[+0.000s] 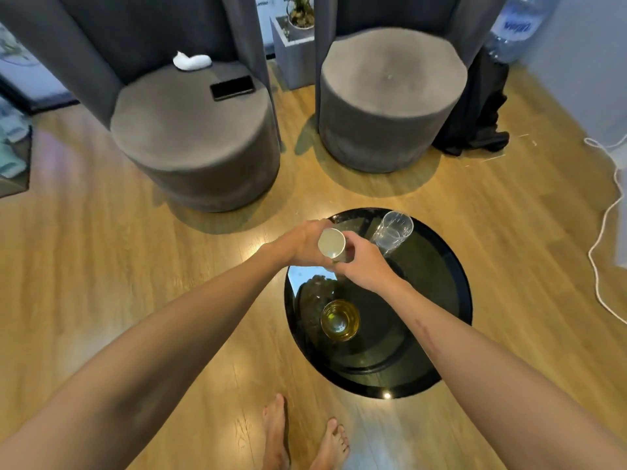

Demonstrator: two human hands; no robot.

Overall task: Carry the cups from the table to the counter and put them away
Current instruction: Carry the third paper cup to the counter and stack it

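Gathering step: both hands, left hand (303,244) and right hand (361,262), grip the white cup (331,245) held above the black glass table (451,320), amber glass (340,319) and clear glass (392,234) not yet collected, so next likely free one hand for another.

Two grey round chairs (200,137) on wooden floor (101,266).

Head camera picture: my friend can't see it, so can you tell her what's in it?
Two bare hands, left hand and right hand, hold a small white cup above a round black glass table. A clear glass and an amber glass stand on the table, with two grey stools behind.
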